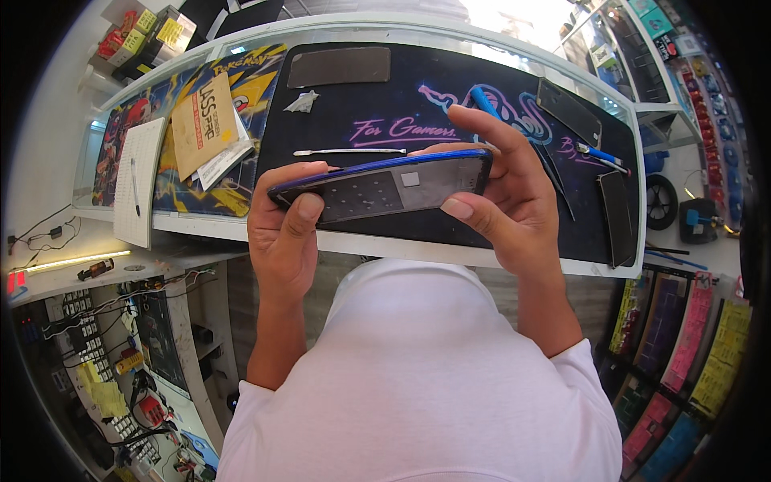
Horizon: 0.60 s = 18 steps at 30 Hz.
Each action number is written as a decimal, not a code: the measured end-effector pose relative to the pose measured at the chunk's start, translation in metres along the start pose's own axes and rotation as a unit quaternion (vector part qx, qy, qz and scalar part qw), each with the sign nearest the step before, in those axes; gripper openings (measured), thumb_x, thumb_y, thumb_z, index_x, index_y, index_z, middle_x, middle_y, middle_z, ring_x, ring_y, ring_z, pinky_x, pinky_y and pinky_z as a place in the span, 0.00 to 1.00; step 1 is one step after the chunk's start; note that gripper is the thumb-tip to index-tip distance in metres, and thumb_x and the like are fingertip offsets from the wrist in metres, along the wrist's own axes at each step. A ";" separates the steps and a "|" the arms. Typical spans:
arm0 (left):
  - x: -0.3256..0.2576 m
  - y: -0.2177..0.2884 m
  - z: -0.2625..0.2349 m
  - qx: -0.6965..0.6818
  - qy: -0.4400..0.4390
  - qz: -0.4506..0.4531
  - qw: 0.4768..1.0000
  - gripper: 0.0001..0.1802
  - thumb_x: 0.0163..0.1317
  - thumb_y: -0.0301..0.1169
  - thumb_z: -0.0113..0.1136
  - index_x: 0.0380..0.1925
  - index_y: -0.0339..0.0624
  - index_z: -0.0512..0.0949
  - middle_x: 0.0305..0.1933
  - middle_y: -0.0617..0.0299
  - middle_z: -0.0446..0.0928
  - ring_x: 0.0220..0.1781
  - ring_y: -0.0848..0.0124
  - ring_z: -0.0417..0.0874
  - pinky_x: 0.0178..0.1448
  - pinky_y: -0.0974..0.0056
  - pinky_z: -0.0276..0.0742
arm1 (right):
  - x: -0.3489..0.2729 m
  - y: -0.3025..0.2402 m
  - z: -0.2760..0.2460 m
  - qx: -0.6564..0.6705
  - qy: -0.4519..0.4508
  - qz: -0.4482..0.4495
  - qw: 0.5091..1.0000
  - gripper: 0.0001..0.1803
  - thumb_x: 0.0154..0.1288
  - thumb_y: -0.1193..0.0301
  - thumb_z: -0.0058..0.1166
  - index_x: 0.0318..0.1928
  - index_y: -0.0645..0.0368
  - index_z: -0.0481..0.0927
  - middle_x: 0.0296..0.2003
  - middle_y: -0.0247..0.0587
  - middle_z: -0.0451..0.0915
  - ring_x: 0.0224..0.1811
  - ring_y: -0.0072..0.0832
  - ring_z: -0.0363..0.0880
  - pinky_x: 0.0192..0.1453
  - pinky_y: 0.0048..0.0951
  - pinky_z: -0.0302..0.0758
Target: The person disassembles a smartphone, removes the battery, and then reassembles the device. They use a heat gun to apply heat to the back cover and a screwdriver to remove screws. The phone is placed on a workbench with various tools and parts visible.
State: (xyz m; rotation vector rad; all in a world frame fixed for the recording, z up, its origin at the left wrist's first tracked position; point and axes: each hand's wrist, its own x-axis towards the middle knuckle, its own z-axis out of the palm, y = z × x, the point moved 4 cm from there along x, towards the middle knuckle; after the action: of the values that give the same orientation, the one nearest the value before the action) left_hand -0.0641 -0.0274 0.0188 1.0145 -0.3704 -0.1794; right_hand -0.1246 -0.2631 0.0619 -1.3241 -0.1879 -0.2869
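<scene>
Between both my hands is a phone body with a blue rim, tilted above the mat's near edge. Its face has no display panel on it; a dark dotted area and a grey plate with a small white square show. My left hand grips the left end, thumb on the face, fingers behind. At the right end, my right hand holds it with the thumb by the lower edge and the index finger lifted off. Just beyond the phone, a thin metal pry tool lies on the black mat.
Dark phone panels lie at the mat's far left and right side. Black tweezers, a blue pen-like tool and a crumpled scrap are around. Leftward are a brown envelope and a notepad with a pen.
</scene>
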 end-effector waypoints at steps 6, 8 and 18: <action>-0.004 -0.026 0.001 -0.166 0.027 -0.038 0.985 0.19 0.78 0.30 0.62 0.65 0.37 0.74 0.63 0.53 0.81 0.67 0.66 0.82 0.76 0.55 0.75 | -0.003 0.008 0.003 0.016 0.033 0.012 0.999 0.25 0.69 0.80 0.70 0.66 0.65 0.81 0.55 0.45 0.88 0.56 0.25 0.87 0.63 0.26 0.83; -0.003 -0.033 0.003 -0.183 0.018 -0.067 0.981 0.18 0.78 0.30 0.63 0.63 0.37 0.75 0.63 0.54 0.81 0.67 0.68 0.80 0.76 0.56 0.73 | -0.003 0.004 0.002 -0.053 0.050 -0.007 0.997 0.20 0.69 0.80 0.70 0.60 0.66 0.86 0.50 0.43 0.90 0.50 0.23 0.89 0.56 0.24 0.84; 0.027 0.014 0.042 0.163 -0.087 0.026 0.982 0.13 0.72 0.31 0.72 0.51 0.37 0.82 0.55 0.61 0.83 0.57 0.74 0.82 0.65 0.66 0.77 | 0.009 -0.036 0.006 -0.320 -0.019 -0.135 0.937 0.12 0.67 0.81 0.70 0.51 0.64 0.91 0.35 0.41 0.91 0.33 0.21 0.88 0.38 0.21 0.81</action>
State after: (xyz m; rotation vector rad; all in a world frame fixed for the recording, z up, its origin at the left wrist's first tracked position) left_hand -0.0561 -0.0622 0.0564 1.3148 -0.5995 -0.1641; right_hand -0.1274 -0.2659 0.0991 -1.9552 -0.3274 -0.5903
